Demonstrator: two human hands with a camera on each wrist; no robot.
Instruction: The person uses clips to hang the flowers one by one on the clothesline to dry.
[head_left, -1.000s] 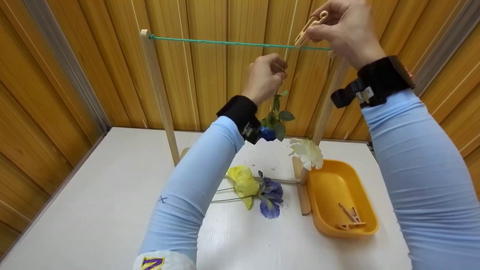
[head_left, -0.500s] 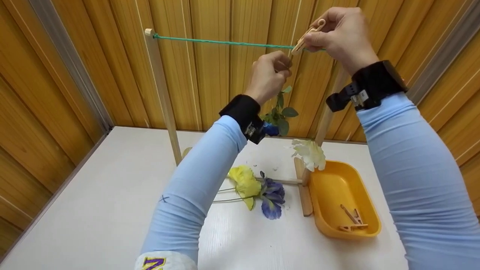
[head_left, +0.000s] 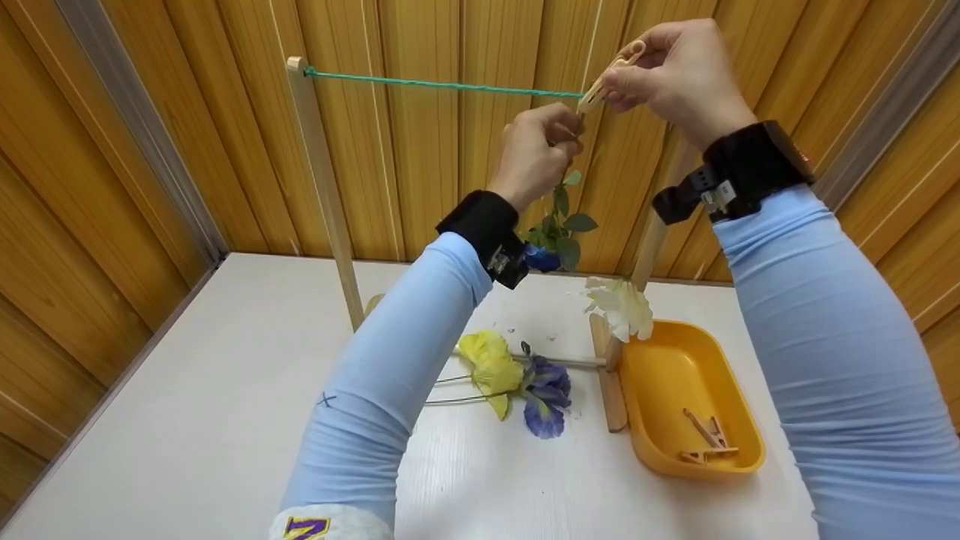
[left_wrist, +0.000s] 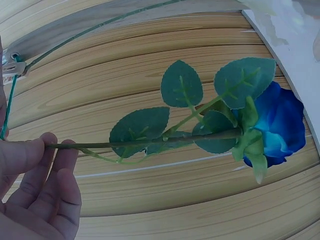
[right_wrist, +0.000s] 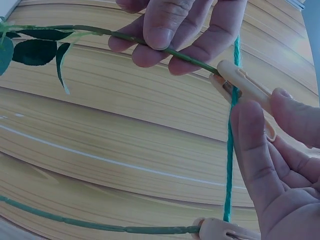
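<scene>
My left hand (head_left: 536, 154) pinches the stem of a blue rose (left_wrist: 280, 125) between thumb and fingers. The rose hangs head down, its green leaves (head_left: 562, 217) above the bloom. In my right hand (head_left: 679, 79) is a beige clothespin (head_left: 602, 84), gripped by thumb and fingers. The right wrist view has the clothespin's jaws at the green cord (right_wrist: 230, 150), around it and at the end of the rose stem (right_wrist: 187, 57). Beside it a second clothespin (right_wrist: 227, 231) sits on the cord with another stem (right_wrist: 100, 225), that of a hanging white flower (head_left: 621, 307).
Two wooden posts (head_left: 319, 172) carry the cord in front of a wood-panelled wall. A yellow flower (head_left: 491, 364) and a purple flower (head_left: 546, 397) lie on the white table (head_left: 187, 390). At right stands an orange bin (head_left: 667, 360) with clothespins (head_left: 705, 442) in it.
My right hand has come down and left, bringing the clothespin from above the cord onto it by the stem. The left hand with the rose has shifted only slightly.
</scene>
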